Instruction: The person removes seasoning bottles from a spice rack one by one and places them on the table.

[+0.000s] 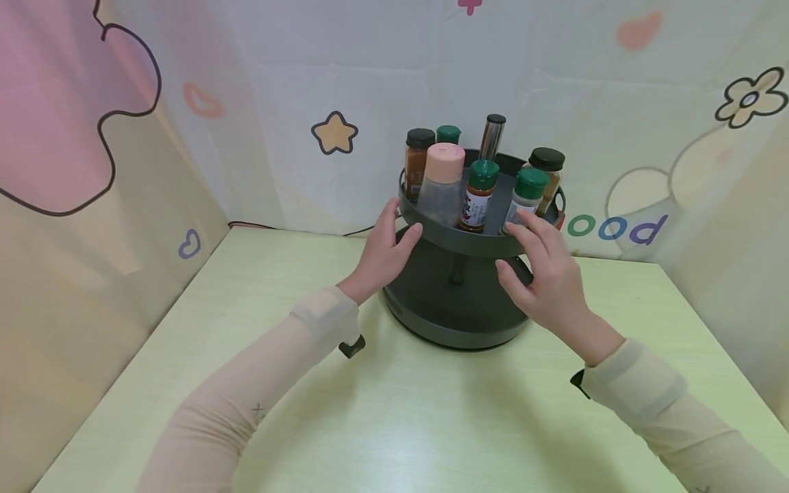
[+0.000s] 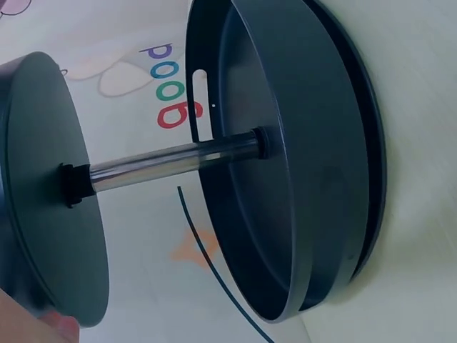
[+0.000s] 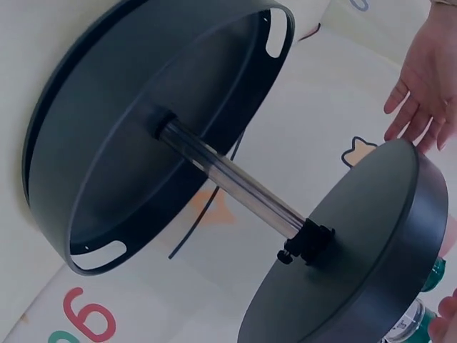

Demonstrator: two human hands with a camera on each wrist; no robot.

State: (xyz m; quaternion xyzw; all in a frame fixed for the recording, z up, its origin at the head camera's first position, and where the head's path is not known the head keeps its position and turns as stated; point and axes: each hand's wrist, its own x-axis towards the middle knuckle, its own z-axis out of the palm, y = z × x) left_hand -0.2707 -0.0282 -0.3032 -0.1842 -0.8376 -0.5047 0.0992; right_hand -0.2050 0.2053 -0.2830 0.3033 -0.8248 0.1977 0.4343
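A dark grey two-tier rotating rack (image 1: 459, 335) stands on the table, with seasoning bottles in its upper tray (image 1: 444, 236). My left hand (image 1: 385, 252) is at the upper tray's left side, fingers extended along its rim. On the right, my right hand (image 1: 548, 277) is raised with fingers spread, fingertips right by a green-capped shaker (image 1: 530, 186). Beside that are another green-capped bottle (image 1: 481, 192) with red contents and a pink-capped clear bottle (image 1: 444, 171). In the right wrist view, the left hand's fingers (image 3: 408, 114) lie near the tray's edge.
Toward the back of the upper tray are black-capped jars (image 1: 417, 161), another green cap (image 1: 448, 133) and a slim metallic post (image 1: 492, 137). The lower tray (image 2: 243, 186) joins the upper one by a chrome pole (image 2: 150, 168). A thin cable (image 1: 357, 232) runs behind, along the printed curtain (image 1: 296, 171).
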